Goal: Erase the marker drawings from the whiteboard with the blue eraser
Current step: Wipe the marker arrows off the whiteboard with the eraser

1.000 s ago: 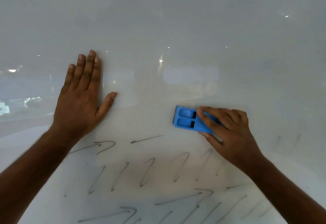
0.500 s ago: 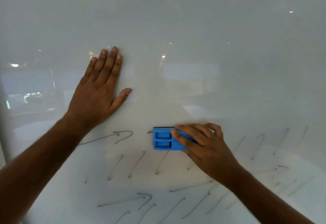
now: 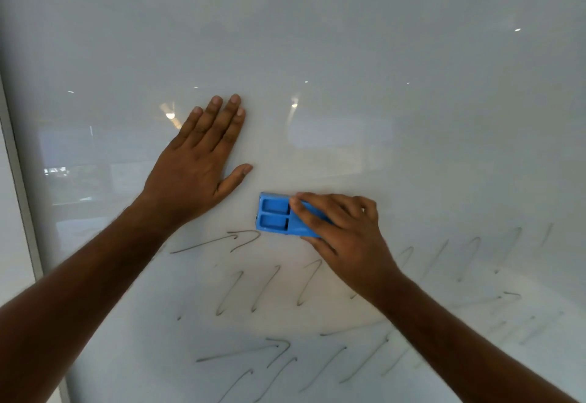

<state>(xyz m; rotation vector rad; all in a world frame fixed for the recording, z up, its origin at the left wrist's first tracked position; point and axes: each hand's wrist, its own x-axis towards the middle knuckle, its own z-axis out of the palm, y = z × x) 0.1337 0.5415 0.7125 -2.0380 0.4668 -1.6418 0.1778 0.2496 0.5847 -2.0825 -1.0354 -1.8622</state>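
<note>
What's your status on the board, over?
Right hand gripping blue eraser, pressed to whiteboard. Left hand flat, bracing. Marker strokes remain below. Nothing in the way.

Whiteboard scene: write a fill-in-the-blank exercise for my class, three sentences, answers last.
1. The right hand grips an eraser coloured ____.
2. The left hand lies ____ on the whiteboard, fingers straight.
3. The marker drawings still to erase lie ____ the eraser.

Answers: blue; flat; below

Single head cam, close to whiteboard (image 3: 380, 54), facing fwd and slightly down at it.
</note>
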